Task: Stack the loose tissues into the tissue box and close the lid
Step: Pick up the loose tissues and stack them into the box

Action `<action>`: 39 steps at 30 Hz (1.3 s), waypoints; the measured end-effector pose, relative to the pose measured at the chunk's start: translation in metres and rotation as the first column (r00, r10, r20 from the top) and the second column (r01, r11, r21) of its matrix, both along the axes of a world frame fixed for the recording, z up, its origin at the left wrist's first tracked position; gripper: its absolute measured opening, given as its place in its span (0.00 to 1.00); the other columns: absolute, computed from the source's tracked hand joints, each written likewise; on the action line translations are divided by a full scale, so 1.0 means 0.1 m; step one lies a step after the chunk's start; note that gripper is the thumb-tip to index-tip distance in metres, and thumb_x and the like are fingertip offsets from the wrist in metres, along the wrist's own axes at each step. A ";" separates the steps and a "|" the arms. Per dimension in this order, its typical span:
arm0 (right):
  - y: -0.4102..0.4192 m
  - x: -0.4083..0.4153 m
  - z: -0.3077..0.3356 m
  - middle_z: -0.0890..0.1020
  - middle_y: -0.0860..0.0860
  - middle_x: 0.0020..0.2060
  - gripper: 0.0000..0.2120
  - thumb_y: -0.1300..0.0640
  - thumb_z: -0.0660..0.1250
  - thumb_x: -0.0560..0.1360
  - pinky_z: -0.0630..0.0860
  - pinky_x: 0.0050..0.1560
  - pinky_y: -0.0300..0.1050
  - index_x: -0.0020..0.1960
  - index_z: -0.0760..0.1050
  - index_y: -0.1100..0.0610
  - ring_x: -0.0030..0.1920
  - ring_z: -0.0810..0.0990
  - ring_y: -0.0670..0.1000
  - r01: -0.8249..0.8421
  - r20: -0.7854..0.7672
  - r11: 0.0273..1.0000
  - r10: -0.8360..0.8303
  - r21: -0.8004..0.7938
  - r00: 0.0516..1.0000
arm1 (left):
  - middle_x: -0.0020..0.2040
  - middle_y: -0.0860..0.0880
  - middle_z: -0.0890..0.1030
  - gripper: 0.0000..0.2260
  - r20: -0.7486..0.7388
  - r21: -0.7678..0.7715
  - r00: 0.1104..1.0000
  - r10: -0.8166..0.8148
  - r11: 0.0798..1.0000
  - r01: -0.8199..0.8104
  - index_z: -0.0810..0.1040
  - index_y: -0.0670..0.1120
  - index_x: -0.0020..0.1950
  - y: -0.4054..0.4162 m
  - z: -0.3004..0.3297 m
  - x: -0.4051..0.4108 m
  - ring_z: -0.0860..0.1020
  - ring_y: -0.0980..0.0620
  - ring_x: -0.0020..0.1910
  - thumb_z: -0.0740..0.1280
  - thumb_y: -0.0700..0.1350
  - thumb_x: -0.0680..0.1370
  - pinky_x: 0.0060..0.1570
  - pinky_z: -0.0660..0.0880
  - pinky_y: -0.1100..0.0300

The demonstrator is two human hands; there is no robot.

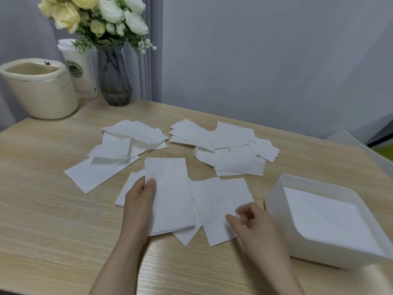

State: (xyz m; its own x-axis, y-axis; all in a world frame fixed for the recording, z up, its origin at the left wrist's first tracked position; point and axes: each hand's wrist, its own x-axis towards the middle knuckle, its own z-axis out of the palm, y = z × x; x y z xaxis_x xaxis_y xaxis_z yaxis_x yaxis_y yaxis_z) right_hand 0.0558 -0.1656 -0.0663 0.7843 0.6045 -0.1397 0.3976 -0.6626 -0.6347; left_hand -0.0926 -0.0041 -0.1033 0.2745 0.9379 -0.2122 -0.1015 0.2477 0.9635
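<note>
Gathering sheets near the front of the tabletop (53,220), the left hand (139,201) pinches a small stack of tissues (170,199) by its left edge, thumb on top and fingers hidden beneath; the stack looks slightly lifted on that side. The right hand (249,220) is blurred, its fingers loosely curled over the lower right corner of a single flat tissue (221,207); whether it already grips that sheet cannot be told. More loose tissues lie scattered farther back: one heap to the left (127,141) and another to the right (229,150), well apart from the hands. The tissue box (276,201), a white open tray at the right, just beside the right hand, already holds a flat layer of tissues; no lid shows on it.

These sheets are likely very light, limp and easily creased; a breath of air or a quick move could flip them. A corner or an edge is the sensible place to take hold, pinching gently between thumb and fingertips, since a flat sheet offers nothing else to grip; a gathered stack should stay firmer if held along one long side.

Behind stand a cream bin (40,92), a paper cup (80,71) and a vase of flowers (114,77).
</note>
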 end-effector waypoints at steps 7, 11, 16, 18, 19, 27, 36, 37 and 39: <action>0.23 0.06 -0.06 0.75 0.45 0.50 0.22 0.41 0.70 0.70 0.71 0.48 0.45 0.58 0.68 0.49 0.51 0.76 0.47 -0.003 -0.008 0.991 0.002 -0.136 1.000 | 0.45 0.44 0.84 0.10 0.035 -0.011 0.999 -0.028 1.000 0.028 0.81 0.43 0.48 -0.02 0.02 0.00 0.79 0.46 0.44 0.61 0.44 0.82 0.49 0.73 0.50; 0.25 0.12 -0.07 0.73 0.43 0.37 0.11 0.44 0.68 0.72 0.65 0.36 0.42 0.45 0.70 0.50 0.40 0.73 0.46 -0.018 -0.013 0.993 0.016 -0.120 1.000 | 0.49 0.40 0.84 0.10 0.044 -0.005 0.998 -0.050 0.999 0.050 0.81 0.44 0.49 -0.03 0.03 0.01 0.80 0.45 0.46 0.61 0.43 0.82 0.51 0.74 0.48; 0.20 0.15 -0.19 0.79 0.46 0.37 0.05 0.52 0.64 0.77 0.70 0.40 0.45 0.43 0.75 0.51 0.42 0.77 0.50 0.077 -0.047 0.982 -0.070 0.170 0.996 | 0.47 0.45 0.85 0.11 0.046 -0.014 0.994 -0.096 0.995 0.097 0.83 0.49 0.47 -0.06 0.06 0.03 0.82 0.47 0.46 0.61 0.43 0.82 0.51 0.75 0.49; 0.19 0.12 -0.16 0.78 0.48 0.31 0.06 0.57 0.64 0.78 0.69 0.35 0.42 0.43 0.76 0.52 0.34 0.75 0.49 0.156 -0.126 0.914 -0.116 0.374 0.985 | 0.48 0.46 0.86 0.11 0.047 -0.023 0.991 -0.122 0.992 0.123 0.83 0.49 0.49 -0.07 0.06 0.04 0.82 0.47 0.46 0.60 0.43 0.83 0.51 0.75 0.49; 0.19 0.10 -0.12 0.78 0.49 0.30 0.06 0.58 0.64 0.79 0.69 0.31 0.40 0.43 0.76 0.53 0.29 0.73 0.47 0.194 -0.166 0.871 -0.131 0.452 0.977 | 0.48 0.46 0.86 0.11 0.044 -0.025 0.990 -0.132 0.991 0.134 0.83 0.48 0.50 -0.07 0.06 0.05 0.82 0.47 0.47 0.60 0.43 0.83 0.52 0.76 0.49; 0.36 -0.24 0.14 0.74 0.52 0.24 0.06 0.61 0.62 0.80 0.60 0.18 0.35 0.45 0.74 0.59 0.18 0.63 0.47 0.346 -0.560 0.689 0.105 0.637 0.822 | 0.51 0.44 0.85 0.11 0.003 -0.017 0.988 -0.153 0.988 0.153 0.82 0.48 0.52 -0.10 0.05 0.09 0.81 0.45 0.51 0.59 0.43 0.83 0.53 0.75 0.48; 0.52 -0.50 -0.20 0.79 0.53 0.25 0.09 0.56 0.65 0.78 0.64 0.22 0.35 0.46 0.73 0.62 0.19 0.70 0.48 0.202 -0.531 0.827 0.133 0.525 0.837 | 0.47 0.48 0.86 0.11 0.104 -0.073 0.986 -0.127 0.988 0.135 0.82 0.46 0.52 -0.12 0.12 0.10 0.83 0.52 0.44 0.60 0.46 0.83 0.43 0.77 0.57; 0.52 -0.50 -0.21 0.78 0.53 0.23 0.10 0.55 0.66 0.78 0.63 0.21 0.35 0.46 0.73 0.63 0.19 0.69 0.47 0.200 -0.529 0.830 0.129 0.520 0.839 | 0.47 0.50 0.86 0.11 0.106 -0.075 0.988 -0.116 0.989 0.124 0.82 0.48 0.52 -0.12 0.12 0.10 0.84 0.53 0.44 0.59 0.46 0.83 0.43 0.77 0.57; 0.52 -0.49 -0.24 0.76 0.51 0.22 0.11 0.55 0.67 0.77 0.64 0.22 0.35 0.45 0.74 0.64 0.20 0.68 0.47 0.199 -0.524 0.829 0.129 0.522 0.842 | 0.46 0.52 0.86 0.12 0.103 -0.079 0.989 -0.104 0.990 0.113 0.82 0.49 0.51 -0.12 0.13 0.10 0.84 0.56 0.43 0.59 0.45 0.84 0.42 0.76 0.59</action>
